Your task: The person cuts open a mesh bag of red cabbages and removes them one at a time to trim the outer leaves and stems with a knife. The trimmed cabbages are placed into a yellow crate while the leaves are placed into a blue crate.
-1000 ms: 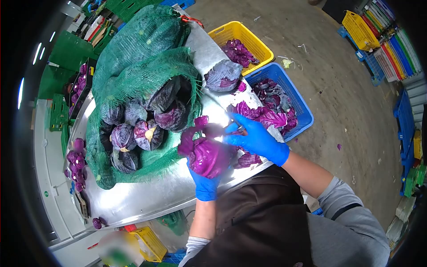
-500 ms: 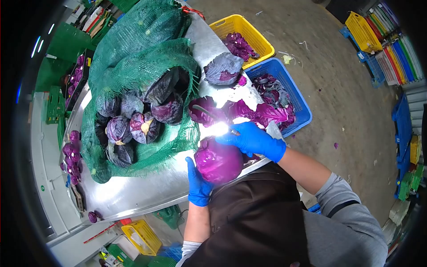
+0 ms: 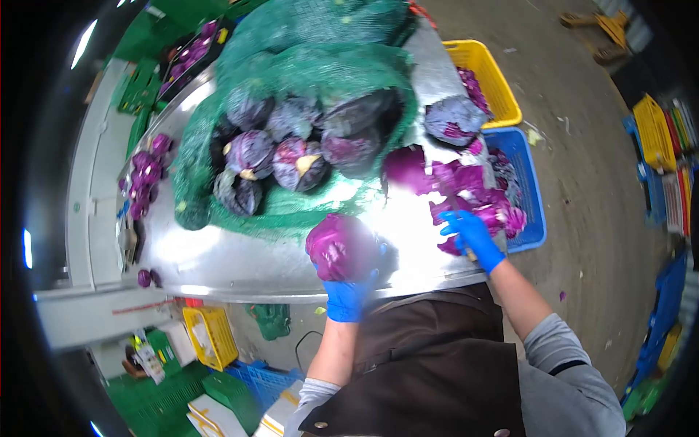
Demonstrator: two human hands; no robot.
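Over loose leaves, right hand has left the cabbage.

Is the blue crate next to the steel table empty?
No, the blue crate holds many purple cabbage leaves.

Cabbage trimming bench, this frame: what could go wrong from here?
1. The left hand alone holds the cabbage at the steel table's near edge; it might slip and roll off.
2. The right hand seems to grip a knife among loose leaves; the blade is hidden, so a cut is possible.
3. Leaves by the edge may miss the blue crate.
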